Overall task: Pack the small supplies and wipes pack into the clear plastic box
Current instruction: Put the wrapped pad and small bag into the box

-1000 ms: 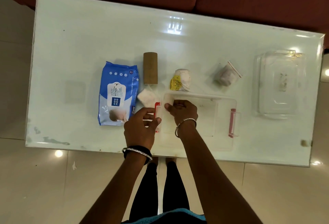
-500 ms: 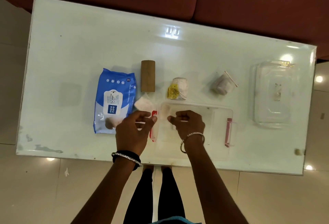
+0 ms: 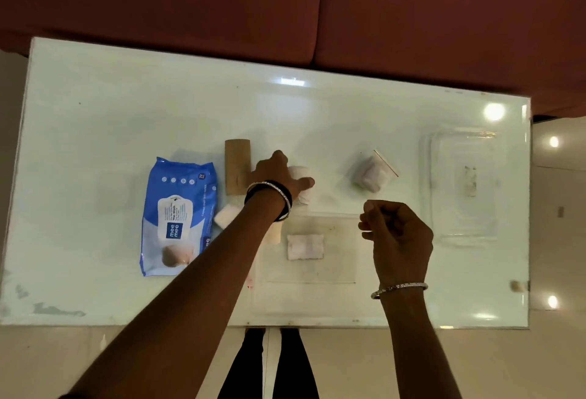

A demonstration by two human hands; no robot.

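So we see the left hand [image 3: 279, 176] reached across the table [image 3: 95, 113], fingers spread down over the white wrapped bundle [image 3: 302, 187] just behind the clear plastic box [image 3: 317, 294]; it looks like a grasp closing, though the hand covers most of the bundle and we cannot tell whether the grip is made. Our right hand [image 3: 398, 233] hangs over the box's right part, loosely curled and holding nothing we can make out, probably parked there to stay clear of the reach. One white folded pad [image 3: 305, 246] lies flat inside the box, so packing has begun. Another small white pad [image 3: 225, 215] sits outside, between the wipes pack [image 3: 179, 214] and the box, partly under the forearm. The wipes pack lies flat at left, label up, untouched. A cardboard tube [image 3: 237, 166] lies just beside the left hand. A small zip bag [image 3: 371, 174] waits behind the box to the right. The clear lid [image 3: 459, 183] is set aside at far right, likely to leave the box open for loading.
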